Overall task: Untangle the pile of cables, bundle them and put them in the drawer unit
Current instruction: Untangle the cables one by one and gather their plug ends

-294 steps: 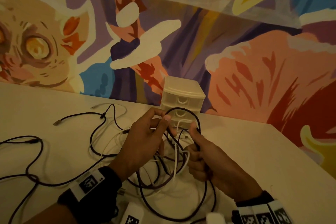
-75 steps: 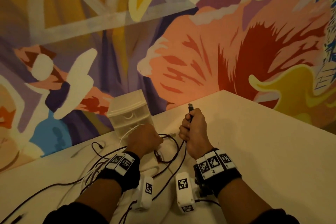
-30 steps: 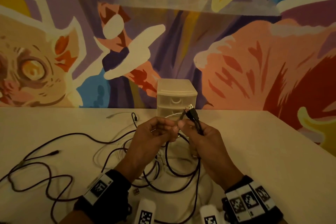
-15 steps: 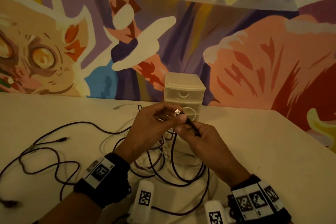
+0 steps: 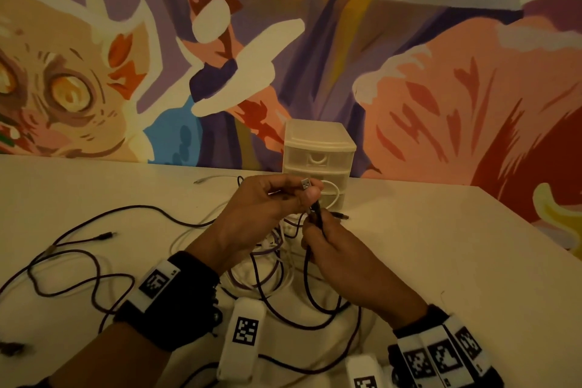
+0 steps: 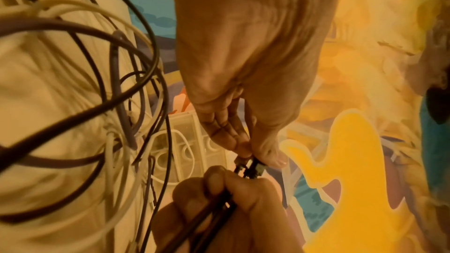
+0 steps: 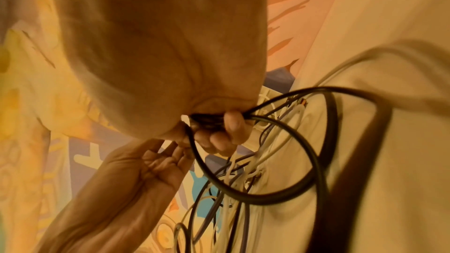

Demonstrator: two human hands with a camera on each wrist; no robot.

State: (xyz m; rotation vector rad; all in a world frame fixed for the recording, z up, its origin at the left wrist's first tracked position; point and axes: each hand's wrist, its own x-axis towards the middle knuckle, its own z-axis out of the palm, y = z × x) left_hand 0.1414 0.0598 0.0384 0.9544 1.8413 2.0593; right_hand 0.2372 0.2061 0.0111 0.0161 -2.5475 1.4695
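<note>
A tangle of dark and white cables (image 5: pixel 271 264) lies on the pale table (image 5: pixel 441 255) in front of the small translucent drawer unit (image 5: pixel 318 154), whose drawers are closed. My left hand (image 5: pixel 302 192) pinches the USB plug (image 5: pixel 306 183) of a black cable (image 5: pixel 310 290) between thumb and fingers. Just below it, my right hand (image 5: pixel 315 230) grips the same black cable, doubled in its fist (image 7: pixel 214 122). In the left wrist view the plug ends (image 6: pixel 248 166) show between the two hands. The cable's loops hang down toward the pile.
Long dark cable runs (image 5: pixel 78 261) spread over the table's left side, with a thin white cable (image 5: pixel 214 179) near the wall. A painted mural wall (image 5: pixel 441 72) stands right behind the drawer unit. The table's right edge (image 5: pixel 532 230) is close.
Over the last second the plug passed from my right hand's top to my left hand's pinch, and my right hand slid lower down the black cable. Both hands stay in front of the drawer unit.
</note>
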